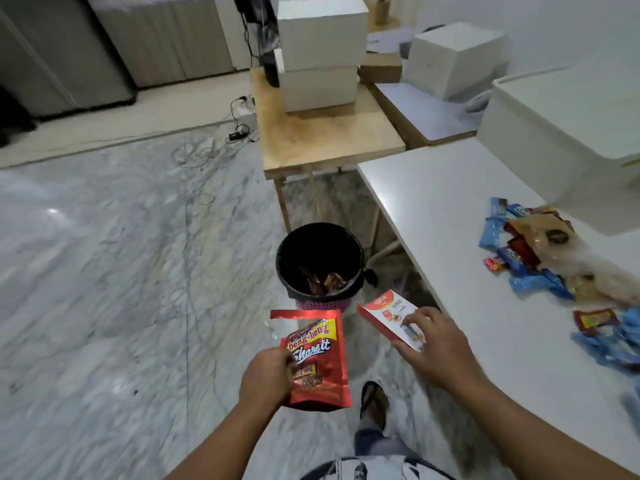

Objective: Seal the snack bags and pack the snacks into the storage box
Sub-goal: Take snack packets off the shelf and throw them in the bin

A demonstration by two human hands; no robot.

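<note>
While blur smears labels, left hand (268, 375) grips pouch (317, 358), bin (320, 261) beyond.

Bare white table (446, 216) left half — snack pile (554, 265) crowds right.

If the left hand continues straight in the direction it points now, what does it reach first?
Probably the bin: the left hand, gripping the red bag, points up-frame toward it, though depth is unclear.
</note>
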